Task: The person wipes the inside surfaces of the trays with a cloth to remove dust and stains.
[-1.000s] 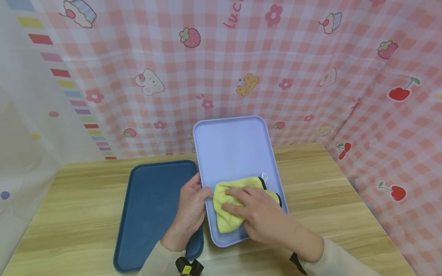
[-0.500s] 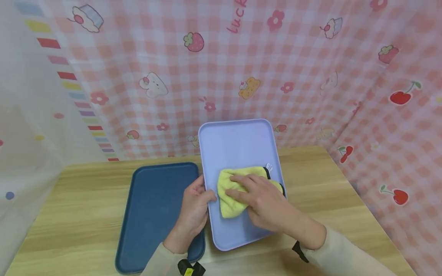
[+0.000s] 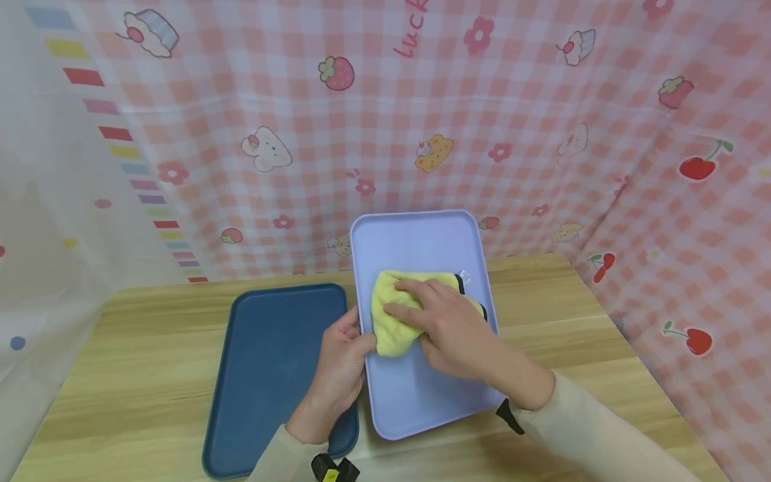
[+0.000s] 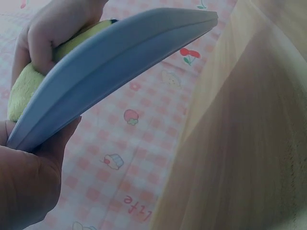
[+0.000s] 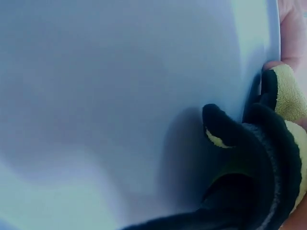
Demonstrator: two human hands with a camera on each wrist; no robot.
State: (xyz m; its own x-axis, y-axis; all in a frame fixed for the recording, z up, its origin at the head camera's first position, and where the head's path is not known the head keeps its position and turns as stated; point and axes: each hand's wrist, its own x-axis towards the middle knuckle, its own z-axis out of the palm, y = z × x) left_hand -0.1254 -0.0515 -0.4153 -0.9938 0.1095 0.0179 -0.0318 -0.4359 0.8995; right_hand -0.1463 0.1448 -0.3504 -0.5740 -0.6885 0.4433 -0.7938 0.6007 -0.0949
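My left hand (image 3: 340, 361) grips the left rim of a lavender tray (image 3: 415, 244), thumb on the inner face and fingers behind. The left wrist view shows the tray edge-on, raised off the table and tilted. Against its inner face, my right hand (image 3: 454, 328) holds a folded yellow cleaning cloth (image 3: 391, 328) with dark edging and a small white tag. Bent fingers of that hand press into the cloth in the left wrist view. Loose dark-edged folds of the cloth (image 5: 292, 93) hang near the tray's surface in the right wrist view. The right thumb is mostly hidden.
A dark blue tray (image 3: 265, 368) lies on the wooden table (image 3: 150, 361), left of the lavender one and partly under my left forearm. Behind the table hangs a pink checked curtain (image 3: 361, 120), which continues along the right side.
The right hand has slid the cloth up the lavender tray, from its lower part to about the middle. The left hand keeps its grip on the rim; the dark blue tray stays put.
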